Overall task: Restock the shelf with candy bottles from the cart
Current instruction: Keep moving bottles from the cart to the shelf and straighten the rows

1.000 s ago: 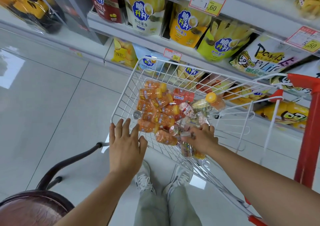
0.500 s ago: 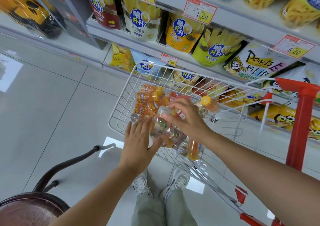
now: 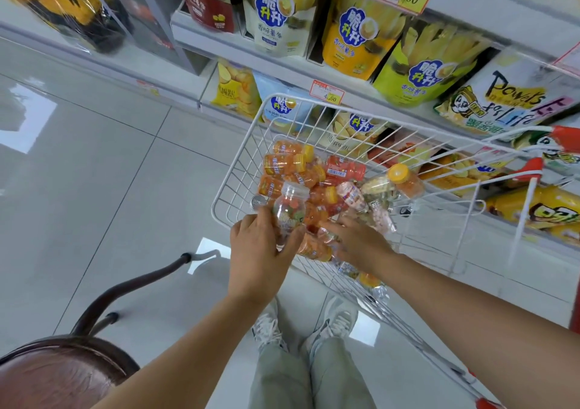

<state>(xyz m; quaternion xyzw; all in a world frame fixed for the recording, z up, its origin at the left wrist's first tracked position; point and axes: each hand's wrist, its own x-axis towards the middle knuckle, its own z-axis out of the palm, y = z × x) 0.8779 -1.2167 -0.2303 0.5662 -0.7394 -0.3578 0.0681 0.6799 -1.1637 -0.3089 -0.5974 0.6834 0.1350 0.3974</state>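
The left hand (image 3: 260, 251) grips a clear candy bottle (image 3: 288, 211), held upright just above the near rim of the cart (image 3: 233, 170). The right hand (image 3: 361, 242) lies over the loose bottle pile (image 3: 301, 170); whether its fingers (image 3: 337, 228) grasp anything cannot be told. Risk: the smooth bottle slips from a one-handed hold, or the disturbed pile rolls.

Left hand (image 3: 260, 251) grips an upright clear bottle (image 3: 288, 211) at the near rim of a white wire cart (image 3: 248, 170). Right hand (image 3: 361, 245) lies with fingers extended over the heaped orange bottles (image 3: 282, 163). Snack bags (image 3: 279, 10) fill the shelf (image 3: 238, 54) behind.
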